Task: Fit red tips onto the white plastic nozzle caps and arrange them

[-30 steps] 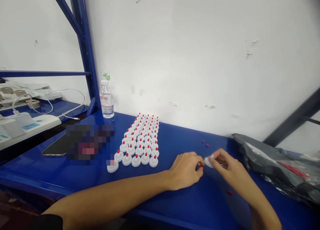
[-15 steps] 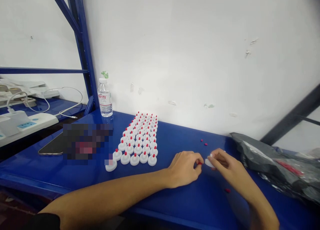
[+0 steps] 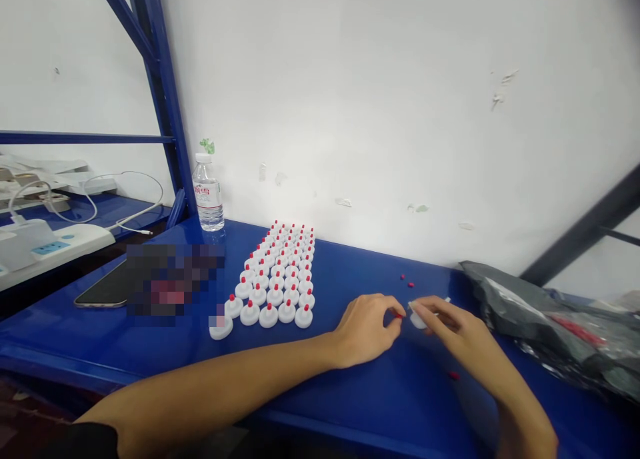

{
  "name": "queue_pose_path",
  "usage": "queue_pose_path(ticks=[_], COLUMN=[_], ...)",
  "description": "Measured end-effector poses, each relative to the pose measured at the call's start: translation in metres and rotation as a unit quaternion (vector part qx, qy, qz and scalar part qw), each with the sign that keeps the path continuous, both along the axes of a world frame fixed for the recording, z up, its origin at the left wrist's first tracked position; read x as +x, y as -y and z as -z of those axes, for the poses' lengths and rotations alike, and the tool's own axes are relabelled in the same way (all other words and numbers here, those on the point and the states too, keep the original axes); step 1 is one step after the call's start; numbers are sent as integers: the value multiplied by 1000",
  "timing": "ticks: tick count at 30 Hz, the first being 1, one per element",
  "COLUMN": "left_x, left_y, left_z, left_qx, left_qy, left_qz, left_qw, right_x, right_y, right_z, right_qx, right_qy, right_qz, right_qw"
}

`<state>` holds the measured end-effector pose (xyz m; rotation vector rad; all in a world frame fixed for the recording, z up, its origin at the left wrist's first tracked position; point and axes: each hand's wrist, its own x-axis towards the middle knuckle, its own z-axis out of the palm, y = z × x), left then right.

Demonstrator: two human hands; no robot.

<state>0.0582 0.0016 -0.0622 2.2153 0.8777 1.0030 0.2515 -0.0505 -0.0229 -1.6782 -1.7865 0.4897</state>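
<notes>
My left hand [image 3: 367,331] rests low over the blue table, thumb and forefinger pinched on a small red tip cap [image 3: 399,316]. Just to its right, my right hand [image 3: 457,322] grips a white round nozzle cap [image 3: 418,321] between thumb and fingers. That white cap is tilted, its narrow spout pointing left towards the red tip; a small gap separates the two. Left of my hands, white nozzle caps [image 3: 275,296] with red tips stand upright in several rows. Loose red tip caps lie on the table: two beyond my hands [image 3: 411,285] and one near my right wrist [image 3: 453,375].
A dark plastic bag [image 3: 545,332] with something red inside lies at the right. A water bottle [image 3: 208,196] stands by the wall. On the left are a phone [image 3: 103,286], a blurred patch, and a white power strip [image 3: 75,242] with cables. A blue post [image 3: 167,92] rises behind.
My right hand has turned the white nozzle cap, so its spout now points left towards the red tip cap. My left hand keeps its pinch, nearly in place. The view has shifted slightly.
</notes>
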Motion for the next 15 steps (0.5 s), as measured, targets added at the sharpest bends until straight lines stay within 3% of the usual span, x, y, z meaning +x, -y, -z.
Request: queue_pose_path(ticks=[3, 8, 15], left_x=[0, 1, 1], left_y=[-3, -6, -7], left_z=[0, 1, 1], left_qx=[-49, -120, -137], left_qy=[36, 86, 120], left_qz=[20, 18, 33], left_qw=[998, 989, 983], right_x=[0, -1, 2], right_y=[0, 0, -1], right_z=[-1, 2, 6], right_qx=[-2, -13, -25], right_qy=[7, -82, -128], right_qz=[14, 28, 34], right_qw=[1000, 996, 991])
